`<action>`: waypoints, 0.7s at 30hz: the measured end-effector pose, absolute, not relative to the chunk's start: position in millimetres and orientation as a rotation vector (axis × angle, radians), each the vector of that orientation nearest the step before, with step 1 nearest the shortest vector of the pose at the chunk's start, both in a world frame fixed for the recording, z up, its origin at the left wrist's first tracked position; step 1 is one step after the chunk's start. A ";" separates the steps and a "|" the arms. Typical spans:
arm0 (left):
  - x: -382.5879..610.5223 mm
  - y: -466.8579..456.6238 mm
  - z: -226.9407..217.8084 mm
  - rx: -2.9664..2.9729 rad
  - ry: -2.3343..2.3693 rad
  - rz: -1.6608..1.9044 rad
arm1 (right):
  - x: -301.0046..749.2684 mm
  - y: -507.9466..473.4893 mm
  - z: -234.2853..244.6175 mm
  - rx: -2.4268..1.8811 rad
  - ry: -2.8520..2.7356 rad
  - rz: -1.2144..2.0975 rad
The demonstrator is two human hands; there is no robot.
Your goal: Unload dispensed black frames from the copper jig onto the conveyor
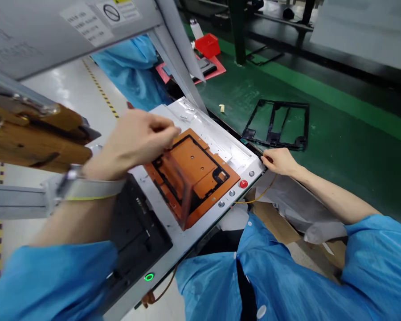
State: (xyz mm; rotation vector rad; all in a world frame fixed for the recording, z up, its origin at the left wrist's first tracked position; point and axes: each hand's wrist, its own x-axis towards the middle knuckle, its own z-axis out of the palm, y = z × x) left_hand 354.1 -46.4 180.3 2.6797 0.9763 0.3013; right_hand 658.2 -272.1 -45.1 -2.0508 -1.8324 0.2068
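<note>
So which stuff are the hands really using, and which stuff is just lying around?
In use: left hand on the orange fixture; black frame seated in it; right hand at the grey machine plate corner.
Lying about: second black frame on the green mat; red box; white bottle.

Pretty bright, even overhead light, with glare on the white floor (70,89). Left hand (137,138) is motion-blurred, and the edges warp fisheye-style.
</note>
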 end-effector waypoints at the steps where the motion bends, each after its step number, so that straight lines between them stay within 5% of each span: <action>1: 348.4 -50.2 190.4 2.611 1.043 0.340 | 658.6 -273.6 -45.5 -2.004 -1.794 0.162; 8: 342.9 -83.7 200.6 2.331 1.343 0.586 | 601.4 -293.8 -1.9 -1.419 -1.844 -0.309; 21: 334.3 -92.3 221.0 2.445 1.239 0.523 | 501.8 -231.8 46.6 -1.262 -2.589 0.005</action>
